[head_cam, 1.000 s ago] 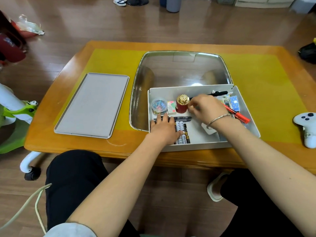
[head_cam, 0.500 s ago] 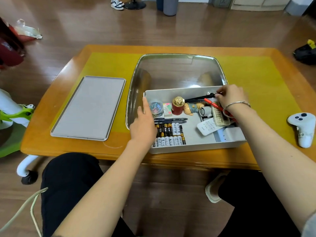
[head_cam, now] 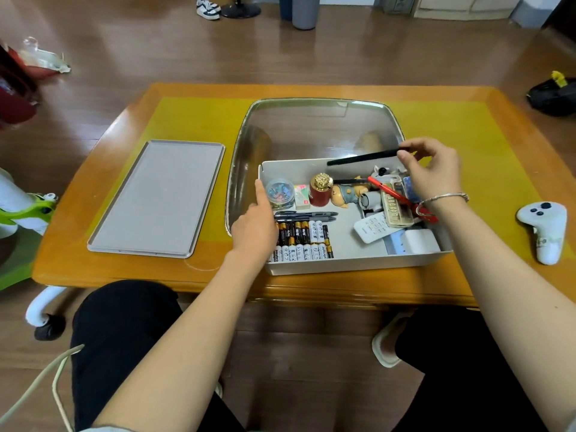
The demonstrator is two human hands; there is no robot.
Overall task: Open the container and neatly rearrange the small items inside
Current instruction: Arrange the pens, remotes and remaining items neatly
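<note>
Above the container (head_cam: 352,265), the right hand (head_cam: 433,169) pinches a black pen (head_cam: 364,157).

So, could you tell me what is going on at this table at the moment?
A person is sorting small items in an open white container. The right hand pinches a black pen lifted above the box, while the left hand rests against its left wall. Batteries lie in a neat row at the front with two pens behind them; the right side is a jumble. The lid lies on the table to the left.
</note>
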